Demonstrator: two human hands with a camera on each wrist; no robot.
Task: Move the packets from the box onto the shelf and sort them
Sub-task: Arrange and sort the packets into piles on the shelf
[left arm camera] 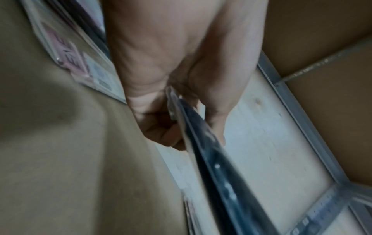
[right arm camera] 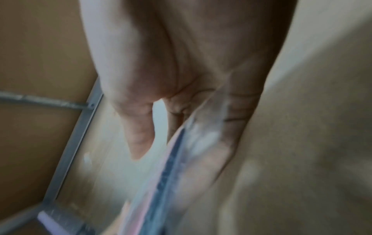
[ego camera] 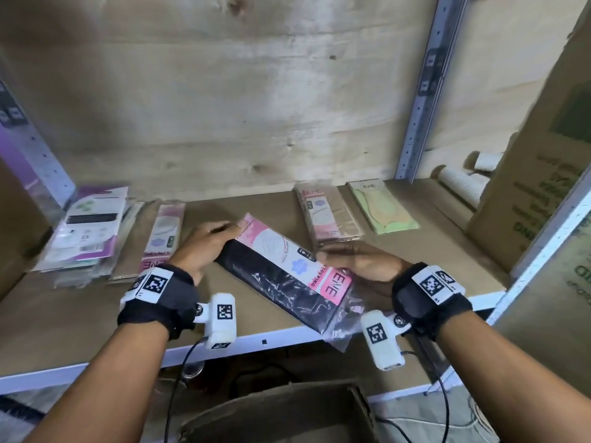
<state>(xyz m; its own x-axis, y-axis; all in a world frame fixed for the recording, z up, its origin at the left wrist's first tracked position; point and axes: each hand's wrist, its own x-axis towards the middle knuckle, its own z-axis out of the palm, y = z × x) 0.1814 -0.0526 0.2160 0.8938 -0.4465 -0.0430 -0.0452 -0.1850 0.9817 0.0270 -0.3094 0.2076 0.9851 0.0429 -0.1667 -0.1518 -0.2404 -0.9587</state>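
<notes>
A clear packet with a pink-and-white card and black fabric (ego camera: pixel 281 276) is held slanted just above the brown shelf board (ego camera: pixel 80 318). My left hand (ego camera: pixel 204 244) grips its far end, thumb on top; the left wrist view shows that hand (left arm camera: pixel 173 117) pinching the packet edge (left arm camera: pixel 203 143). My right hand (ego camera: pixel 361 263) holds the near pink end from the right side, and its wrist view shows the fingers (right arm camera: pixel 225 143) under the packet (right arm camera: pixel 173 167). The open cardboard box (ego camera: pixel 281 414) sits below the shelf.
On the shelf lie a mixed stack of packets (ego camera: pixel 86 228) at far left, a pink-card packet (ego camera: pixel 160 238) beside it, a beige packet (ego camera: pixel 326 212) and a green one (ego camera: pixel 383 206) at the back right. Corrugated paper cups (ego camera: pixel 460 183) and a large carton (ego camera: pixel 537 174) fill the right end.
</notes>
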